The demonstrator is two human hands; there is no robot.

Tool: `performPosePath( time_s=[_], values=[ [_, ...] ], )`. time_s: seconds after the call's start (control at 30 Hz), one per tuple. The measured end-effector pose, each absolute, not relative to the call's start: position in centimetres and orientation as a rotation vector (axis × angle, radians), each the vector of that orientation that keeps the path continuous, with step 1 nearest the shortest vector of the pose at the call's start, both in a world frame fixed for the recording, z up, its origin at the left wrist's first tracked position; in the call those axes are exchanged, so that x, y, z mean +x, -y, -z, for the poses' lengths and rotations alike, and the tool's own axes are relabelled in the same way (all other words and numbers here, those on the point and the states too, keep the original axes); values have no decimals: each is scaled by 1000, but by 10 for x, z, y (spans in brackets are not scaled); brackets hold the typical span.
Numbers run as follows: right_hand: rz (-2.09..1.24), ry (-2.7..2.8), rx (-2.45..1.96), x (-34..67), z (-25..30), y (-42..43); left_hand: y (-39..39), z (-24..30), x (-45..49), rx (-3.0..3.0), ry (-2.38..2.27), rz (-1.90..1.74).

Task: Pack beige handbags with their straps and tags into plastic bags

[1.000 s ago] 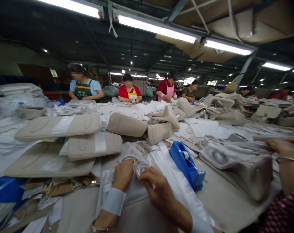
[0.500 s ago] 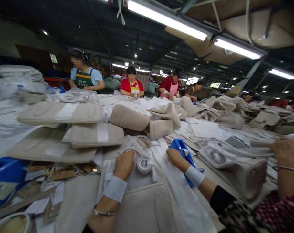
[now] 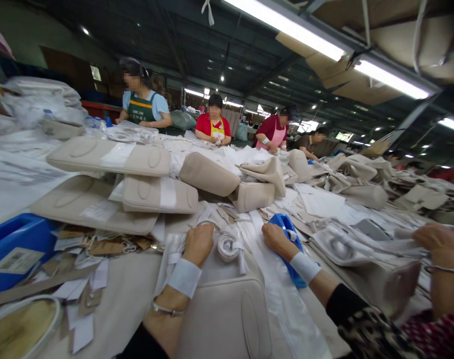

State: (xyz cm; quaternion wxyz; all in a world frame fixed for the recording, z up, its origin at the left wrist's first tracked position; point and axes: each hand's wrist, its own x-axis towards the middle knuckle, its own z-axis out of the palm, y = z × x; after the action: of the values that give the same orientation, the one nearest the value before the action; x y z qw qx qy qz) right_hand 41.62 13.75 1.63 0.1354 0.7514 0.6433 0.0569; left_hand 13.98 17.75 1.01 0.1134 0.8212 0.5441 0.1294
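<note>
A beige bag (image 3: 227, 319) lies right in front of me, a curved handle outline on its near face. At its far end sits a coiled strap in white wrapping (image 3: 228, 247). My left hand (image 3: 199, 244) is closed in a fist just left of that coil; what its fingers hold is hidden. My right hand (image 3: 279, 240) is closed at the side of a blue tape dispenser (image 3: 289, 224), its fingers curled at the left edge and mostly hidden. A clear plastic sleeve (image 3: 275, 294) stretches between the bag and my right forearm.
Stacked beige bags (image 3: 111, 154) stand beyond my hands. At left are another blue dispenser (image 3: 17, 254), loose tags (image 3: 107, 247) and a tape roll (image 3: 21, 329). A co-worker's hand (image 3: 440, 239) reaches in from the right over a wrapped bag (image 3: 376, 274). Several people work across the table.
My view has tilted up and turned a little left, so the scene sits lower and further right at the back. Both my hands stay at nearly the same spots, still closed.
</note>
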Motion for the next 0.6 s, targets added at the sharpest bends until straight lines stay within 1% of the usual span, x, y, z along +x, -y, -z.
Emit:
performPosePath(
  time_s=[0.2,0.43,0.5,0.6],
  values=[
    [-89,-1808,2278,419,-23,-144,-177,-11,140,2380,-1593,-391],
    [2,-1893,2642,412,-31,-148,-177,-12,139,2341,-1585,-416],
    [97,-1936,2793,410,-29,-149,-177,-13,139,2331,-1585,-436],
    [372,-1973,3047,406,-25,-152,-176,-15,138,2308,-1601,-480]
  ],
)
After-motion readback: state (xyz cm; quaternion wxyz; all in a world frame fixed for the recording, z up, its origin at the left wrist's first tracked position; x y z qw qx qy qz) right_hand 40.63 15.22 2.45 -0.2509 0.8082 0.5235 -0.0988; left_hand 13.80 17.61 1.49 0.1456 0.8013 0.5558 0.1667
